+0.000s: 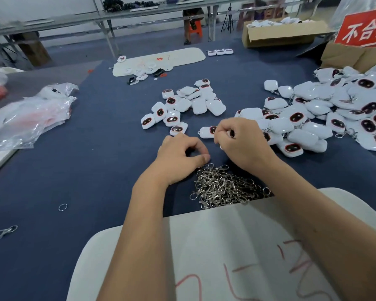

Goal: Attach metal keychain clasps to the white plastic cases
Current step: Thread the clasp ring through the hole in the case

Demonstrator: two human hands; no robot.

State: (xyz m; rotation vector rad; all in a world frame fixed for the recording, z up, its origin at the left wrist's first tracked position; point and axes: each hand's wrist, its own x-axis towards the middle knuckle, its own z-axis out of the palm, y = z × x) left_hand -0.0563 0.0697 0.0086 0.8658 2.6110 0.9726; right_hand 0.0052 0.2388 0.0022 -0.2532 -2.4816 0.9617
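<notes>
Head view of the assembly station. The left hand [180, 157] rested knuckles-up on the blue table [91, 161], its fingers [201, 153] curled with thumb and forefinger pinched together at the far edge of the heap of metal clasps [224, 187]; whether a clasp was already caught in that pinch could not be told, since the tips hid it. The right hand [241, 144] hovered just beyond and to the right, wrist bent down and fingers clenched around something small and white, apparently a white case, though the hand covered most of it. A single white case [207, 131] lay just past the right hand's fingertips, its long axis running left to right and its small loop end pointing left, toward the gap between the two hands. The right hand was clearly the nearer to it. An untouched cluster of cases [182, 105] lay farther out on the table, and a large pile of cases with clasps fitted [326, 114] spread to the right, touching the right hand's far side. Both forearms crossed a white board [204, 246] at the table's near edge. The coming move would likely turn on bringing a clasp from the left-hand pinch rightward to a case's loop.
</notes>
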